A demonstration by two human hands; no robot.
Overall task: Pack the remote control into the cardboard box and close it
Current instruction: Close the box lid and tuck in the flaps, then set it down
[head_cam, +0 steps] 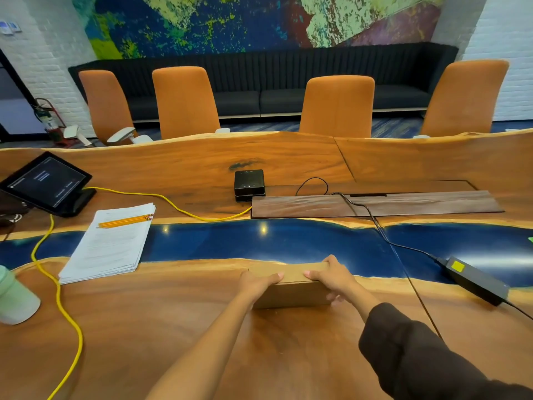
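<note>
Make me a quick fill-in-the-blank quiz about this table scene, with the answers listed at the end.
1. Both hands, left hand and right hand, grip the closed ____ box.
2. The pencils lie on a stack of ____.
3. The cable running from the tablet is ____ in colour.
4. The chairs behind the table are ____.

Answers: cardboard; paper; yellow; orange

Matt brown cardboard box on a glossy wooden table (blue resin strip, mirror-smooth); paper stack.

Cup cut by left edge
</note>
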